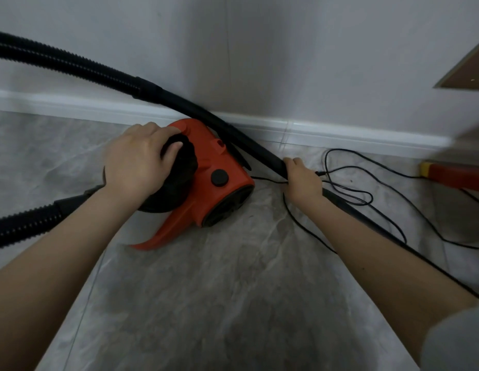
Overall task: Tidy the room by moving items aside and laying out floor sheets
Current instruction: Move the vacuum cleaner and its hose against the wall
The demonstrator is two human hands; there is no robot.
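Gripping: left hand curls round the black handle of the orange plastic vacuum cleaner; right hand holds its black rigid wand. Vacuum sits at far skirting board. Thin black cable loose at right; no floor sheets visible, probably not yet laid.

Open grey floor is left in the near middle, between the two forearms. The far side is closed off by the wall and white skirting, with the orange vacuum and its black hose set close against them. To the right, passage is hindered by loose black cable looped over the floor and by the slanting black tube.
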